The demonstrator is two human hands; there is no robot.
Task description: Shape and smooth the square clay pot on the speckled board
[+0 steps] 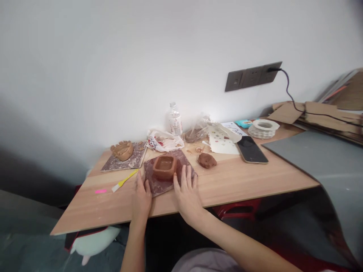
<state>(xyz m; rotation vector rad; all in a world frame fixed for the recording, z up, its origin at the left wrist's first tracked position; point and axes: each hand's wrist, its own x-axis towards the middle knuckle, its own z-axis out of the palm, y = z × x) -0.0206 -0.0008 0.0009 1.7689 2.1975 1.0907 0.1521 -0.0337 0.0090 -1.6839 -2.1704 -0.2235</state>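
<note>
A small square brown clay bowl sits on a dark reddish tile near the front of the wooden board. My left hand rests flat at the tile's front left corner, fingers stretched out. My right hand lies flat with spread fingers on the tile's right edge, just right of the bowl. Neither hand holds anything. A lump of brown clay lies to the right of the tile.
A second tile with a tan clay basket lies at the back left. A yellow-handled brush and pink scrap lie left. A phone, plastic bottle, bags, paper, white tape roll and cardboard stack stand behind.
</note>
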